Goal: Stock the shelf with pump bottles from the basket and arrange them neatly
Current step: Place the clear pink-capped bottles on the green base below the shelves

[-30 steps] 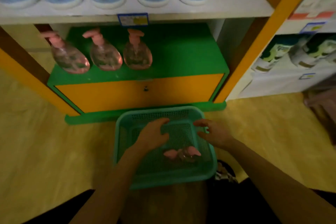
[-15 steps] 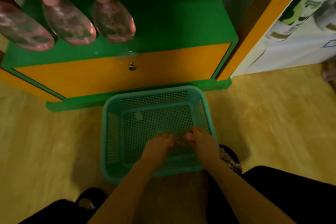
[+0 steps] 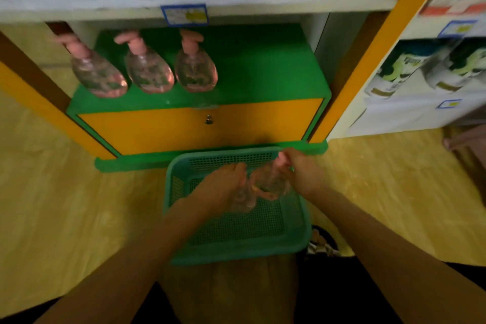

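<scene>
Three clear pump bottles with pink pumps, the left bottle [image 3: 101,77], the middle bottle [image 3: 149,71] and the right bottle [image 3: 196,70], stand in a row on the left of the green shelf [image 3: 263,73]. On the floor below sits the teal mesh basket [image 3: 236,255]. Above it my left hand [image 3: 223,184] grips one clear pump bottle [image 3: 243,201]. My right hand [image 3: 301,173] grips another pump bottle [image 3: 271,184] near its pink pump. The two bottles are blurred and close together.
An upper white shelf [image 3: 302,0] carries several blue-labelled bottles. An orange post [image 3: 368,60] bounds the unit on the right, with green-and-white bottles [image 3: 394,71] beyond it. An orange locked panel [image 3: 200,126] lies under the green shelf.
Both hands went down into the basket, closed round the two bottles lying there, and have lifted them toward the basket's far edge. The view tilted down and then back up to the shelf.
</scene>
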Demonstrator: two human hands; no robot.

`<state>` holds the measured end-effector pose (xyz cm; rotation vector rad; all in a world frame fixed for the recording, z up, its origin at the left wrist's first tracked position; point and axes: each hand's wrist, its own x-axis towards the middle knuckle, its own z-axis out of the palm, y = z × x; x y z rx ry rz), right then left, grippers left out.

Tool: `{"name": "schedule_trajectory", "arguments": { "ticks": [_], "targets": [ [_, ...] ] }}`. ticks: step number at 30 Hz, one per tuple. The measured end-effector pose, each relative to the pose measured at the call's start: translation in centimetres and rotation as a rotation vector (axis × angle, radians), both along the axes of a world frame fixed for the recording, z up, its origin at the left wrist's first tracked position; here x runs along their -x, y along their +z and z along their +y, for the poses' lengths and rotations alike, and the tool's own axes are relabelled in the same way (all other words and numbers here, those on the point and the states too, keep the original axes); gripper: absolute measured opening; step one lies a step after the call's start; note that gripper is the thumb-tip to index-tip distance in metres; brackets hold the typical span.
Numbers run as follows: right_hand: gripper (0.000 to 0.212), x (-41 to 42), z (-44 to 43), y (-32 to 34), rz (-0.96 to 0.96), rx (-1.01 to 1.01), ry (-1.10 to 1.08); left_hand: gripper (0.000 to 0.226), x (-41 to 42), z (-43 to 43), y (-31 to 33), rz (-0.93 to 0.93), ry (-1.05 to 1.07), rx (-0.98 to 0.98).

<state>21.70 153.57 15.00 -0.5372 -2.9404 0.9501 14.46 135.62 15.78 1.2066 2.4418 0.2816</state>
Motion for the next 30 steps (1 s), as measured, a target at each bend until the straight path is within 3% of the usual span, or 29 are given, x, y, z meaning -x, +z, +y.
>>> {"name": "schedule_trajectory", "arguments": {
  "ticks": [3, 8, 12, 15, 22, 26, 30],
  "targets": [
    [0.029, 1.4, 0.2, 4.9, 0.037, -0.007, 0.067, 0.046, 1.2, -1.0, 5.2, 0.028, 0.021, -0.010],
    [0.033, 3.7, -0.2, 12.2, 0.105, -0.039, 0.137, 0.016, 3.5, -3.0, 10.8, 0.143, 0.057, -0.146],
    [0.029, 6.3, -0.3, 14.6, 0.186, -0.094, 0.171, 0.020, 4.8, -3.6, 12.8, 0.192, 0.125, -0.212],
    [0.028, 8.8, 0.0, 15.2, 0.238, -0.118, 0.156, 0.028, 6.4, -3.5, 13.2, 0.223, 0.149, -0.229],
    [0.026, 15.4, 0.6, 13.3, 0.255, -0.179, 0.110, 0.019, 9.7, -3.2, 13.4, 0.230, 0.222, -0.304],
    [0.031, 18.6, 0.6, 11.4, 0.243, -0.245, 0.114, 0.029, 10.5, -3.4, 13.6, 0.222, 0.225, -0.356],
    [0.023, 21.0, 0.5, 10.4, 0.211, -0.238, 0.124, 0.043, 11.3, -3.7, 13.7, 0.229, 0.238, -0.452]
  ]
}}
